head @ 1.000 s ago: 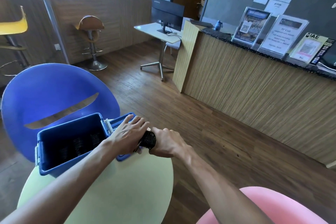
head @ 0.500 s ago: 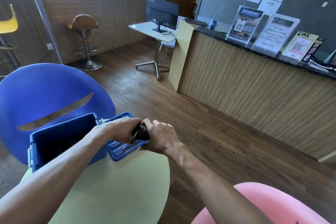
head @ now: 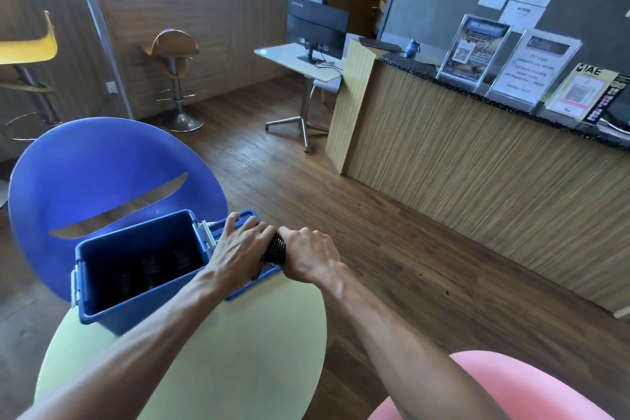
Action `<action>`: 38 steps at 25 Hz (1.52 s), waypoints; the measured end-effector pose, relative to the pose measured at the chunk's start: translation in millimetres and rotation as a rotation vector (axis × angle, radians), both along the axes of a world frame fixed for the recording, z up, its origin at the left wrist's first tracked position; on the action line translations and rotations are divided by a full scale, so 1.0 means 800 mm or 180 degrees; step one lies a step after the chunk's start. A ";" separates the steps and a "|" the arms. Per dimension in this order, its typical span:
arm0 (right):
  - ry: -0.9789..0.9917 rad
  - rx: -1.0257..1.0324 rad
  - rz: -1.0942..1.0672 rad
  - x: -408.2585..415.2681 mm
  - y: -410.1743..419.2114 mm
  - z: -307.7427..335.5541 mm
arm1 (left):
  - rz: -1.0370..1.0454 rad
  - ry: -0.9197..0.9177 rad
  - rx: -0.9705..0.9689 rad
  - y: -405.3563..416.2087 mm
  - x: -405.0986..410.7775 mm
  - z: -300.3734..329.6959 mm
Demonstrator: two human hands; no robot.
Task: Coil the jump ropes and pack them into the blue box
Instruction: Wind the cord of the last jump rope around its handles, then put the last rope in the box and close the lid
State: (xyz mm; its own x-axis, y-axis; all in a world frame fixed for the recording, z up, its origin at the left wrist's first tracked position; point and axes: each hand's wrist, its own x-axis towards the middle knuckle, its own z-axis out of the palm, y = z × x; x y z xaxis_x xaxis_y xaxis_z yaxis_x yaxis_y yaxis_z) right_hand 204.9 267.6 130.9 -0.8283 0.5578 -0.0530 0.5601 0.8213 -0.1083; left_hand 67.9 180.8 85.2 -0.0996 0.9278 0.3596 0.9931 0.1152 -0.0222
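Far beyond the hands the wall reads "HEALTH +", its next word cut off, and a counter sign [head: 595, 91] shows "IAE". The left hand [head: 238, 251] and right hand [head: 308, 256] both clench one black coiled jump rope [head: 275, 251], just right of the open blue box [head: 112, 286] on the pale table [head: 238, 351]. Dark coils inside the box are hard to make out; a blue chair [head: 102, 164] stands behind it.

Both forearms were bare, no sleeves in view. Left hand [head: 240, 247] and right hand [head: 312, 257] were ungloved; veins and tendons stood out along hands and forearms.
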 end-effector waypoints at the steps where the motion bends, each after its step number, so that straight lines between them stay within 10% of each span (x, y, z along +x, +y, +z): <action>1: -0.0034 -0.0074 -0.0019 0.000 -0.001 -0.002 | 0.0014 0.0033 0.0110 -0.003 0.001 -0.008; 23: 0.0829 -0.1902 -0.0139 -0.147 -0.097 -0.110 | 0.2463 -0.1288 0.0316 -0.183 -0.135 -0.106; 38: -0.0329 -0.1695 -0.0724 -0.357 -0.142 -0.209 | 0.2121 -0.1513 0.0002 -0.180 -0.292 -0.184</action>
